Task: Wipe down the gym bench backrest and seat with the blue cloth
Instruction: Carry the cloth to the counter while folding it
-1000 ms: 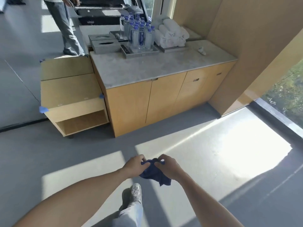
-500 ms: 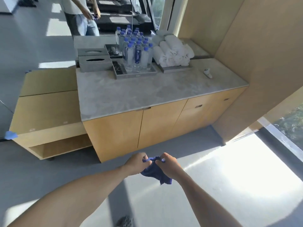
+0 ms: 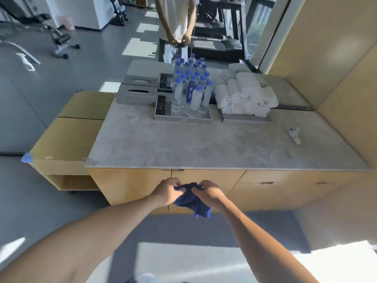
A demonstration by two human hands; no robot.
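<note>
The blue cloth (image 3: 190, 201) hangs crumpled between both hands in front of a wooden cabinet. My left hand (image 3: 167, 192) pinches its upper left edge and my right hand (image 3: 210, 194) pinches its upper right edge, fingers closed on the fabric. A loose corner dangles below my right wrist. A black gym bench (image 3: 30, 19) appears at the far upper left, seen in the wall mirror.
The marble countertop (image 3: 204, 148) carries a tray of water bottles (image 3: 189, 88), rolled white towels (image 3: 244, 97), tissue boxes (image 3: 136, 92) and a small white object (image 3: 294, 135). A lower wooden side unit (image 3: 65, 137) adjoins on the left. The mirror behind shows a person's reflection (image 3: 175, 21).
The view has closed in on the cabinet and tilted up, showing more of the mirror. Both hands keep the same hold on the cloth.
</note>
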